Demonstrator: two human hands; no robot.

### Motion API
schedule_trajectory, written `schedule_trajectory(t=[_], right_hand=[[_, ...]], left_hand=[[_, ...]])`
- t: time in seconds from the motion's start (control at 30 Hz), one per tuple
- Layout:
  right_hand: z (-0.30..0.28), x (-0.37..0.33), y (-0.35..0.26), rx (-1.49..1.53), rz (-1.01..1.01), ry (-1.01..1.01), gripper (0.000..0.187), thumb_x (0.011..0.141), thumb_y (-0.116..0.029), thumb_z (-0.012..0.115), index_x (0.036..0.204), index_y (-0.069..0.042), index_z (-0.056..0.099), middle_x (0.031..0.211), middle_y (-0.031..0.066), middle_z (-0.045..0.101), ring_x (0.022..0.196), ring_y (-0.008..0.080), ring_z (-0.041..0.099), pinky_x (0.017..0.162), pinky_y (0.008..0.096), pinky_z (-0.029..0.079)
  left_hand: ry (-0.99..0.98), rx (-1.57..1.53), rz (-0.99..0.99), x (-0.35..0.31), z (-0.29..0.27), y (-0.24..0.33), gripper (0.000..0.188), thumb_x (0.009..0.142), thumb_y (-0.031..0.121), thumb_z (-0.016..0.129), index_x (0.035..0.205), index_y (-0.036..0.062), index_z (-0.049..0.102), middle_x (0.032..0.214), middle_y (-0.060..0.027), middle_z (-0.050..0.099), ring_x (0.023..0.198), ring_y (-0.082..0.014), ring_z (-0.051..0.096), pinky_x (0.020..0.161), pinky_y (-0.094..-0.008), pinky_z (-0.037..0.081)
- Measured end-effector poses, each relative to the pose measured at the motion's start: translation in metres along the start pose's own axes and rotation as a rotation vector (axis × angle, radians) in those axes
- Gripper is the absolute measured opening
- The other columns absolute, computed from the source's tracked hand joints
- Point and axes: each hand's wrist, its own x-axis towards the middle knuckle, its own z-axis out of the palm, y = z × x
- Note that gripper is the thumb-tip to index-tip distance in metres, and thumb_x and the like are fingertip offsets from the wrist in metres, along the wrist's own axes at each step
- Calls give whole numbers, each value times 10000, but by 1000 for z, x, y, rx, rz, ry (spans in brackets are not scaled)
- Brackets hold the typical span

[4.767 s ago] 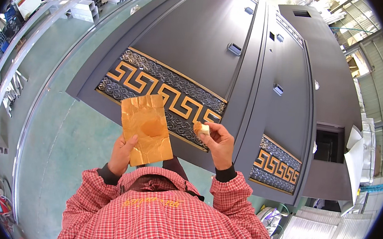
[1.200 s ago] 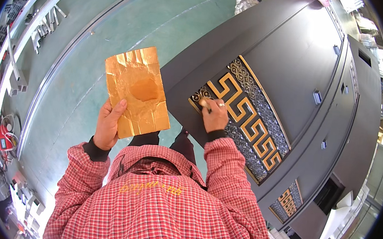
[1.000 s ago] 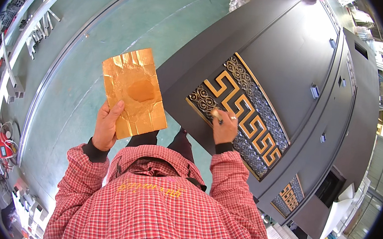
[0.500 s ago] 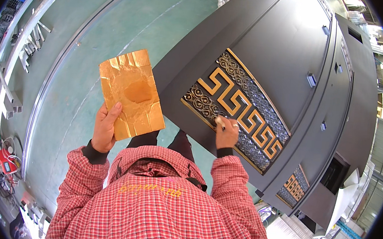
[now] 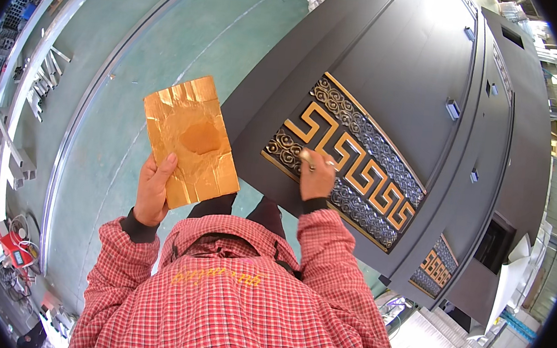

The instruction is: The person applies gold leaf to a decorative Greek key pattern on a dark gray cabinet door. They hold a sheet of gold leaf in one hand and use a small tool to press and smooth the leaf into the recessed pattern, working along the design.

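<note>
Dark grey, a long panel [image 5: 406, 65] reaches toward one o'clock, bearing a patterned band [image 5: 363, 174] of gold key shapes between dark scrollwork [image 5: 370, 136]. Toward ten o'clock, the left hand [image 5: 154, 189] grips a gold sheet [image 5: 175, 114] at its seven o'clock edge. The right hand [image 5: 319, 177] pinches a small pale pad [image 5: 305, 156] over the band's nine o'clock end.

Left hand [image 5: 154, 190] holds a rectangular gold-foil sheet [image 5: 192, 139]; right hand [image 5: 319, 178] pinches a small pale wad [image 5: 306, 156], seemingly touching black-and-gold scrollwork [image 5: 285, 150].
</note>
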Motion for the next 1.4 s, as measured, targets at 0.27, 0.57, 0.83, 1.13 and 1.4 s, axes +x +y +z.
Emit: schedule_trajectory(t=[0.27, 0.57, 0.83, 1.13, 1.4], right_hand=[[-4, -3, 7, -27, -105, -59, 195, 731, -54, 678, 922, -95, 676, 869, 89, 590, 835, 283, 576, 729, 373, 477], [21, -7, -35, 91, -137, -57, 147, 730, -61, 669, 858, -132, 674, 839, 58, 565, 816, 271, 564, 696, 371, 483], [-63, -56, 78, -147, 204, 20, 159, 753, -84, 662, 901, -129, 700, 899, 91, 593, 850, 292, 573, 732, 394, 483], [-10, -21, 18, -40, 24, 37, 139, 786, -76, 610, 907, -135, 644, 880, 98, 561, 851, 298, 554, 744, 395, 461], [-16, -28, 53, -175, 187, 81, 143, 789, -84, 602, 913, -141, 646, 894, 119, 566, 864, 326, 552, 754, 430, 455]], left_hand=[[13, -8, -17, 6, -4, 1, 334, 976, 144, 458, 1279, 7, 424, 1225, -97, 560, 1072, -178, 589, 888, -319, 509], [-22, 19, -31, 12, 6, 4, 324, 978, 142, 453, 1271, 5, 434, 1221, -97, 562, 1059, -177, 596, 883, -319, 516], [-46, 19, -42, 18, 6, -1, 317, 980, 147, 450, 1266, 11, 434, 1218, -94, 563, 1048, -177, 601, 880, -320, 518], [-131, 89, -49, 24, 31, 0, 325, 981, 146, 444, 1273, 5, 418, 1225, -102, 558, 1052, -184, 600, 882, -322, 517], [-183, 92, -68, 26, 33, -9, 337, 983, 153, 442, 1282, -1, 416, 1228, -109, 558, 1055, -192, 600, 880, -325, 519]])
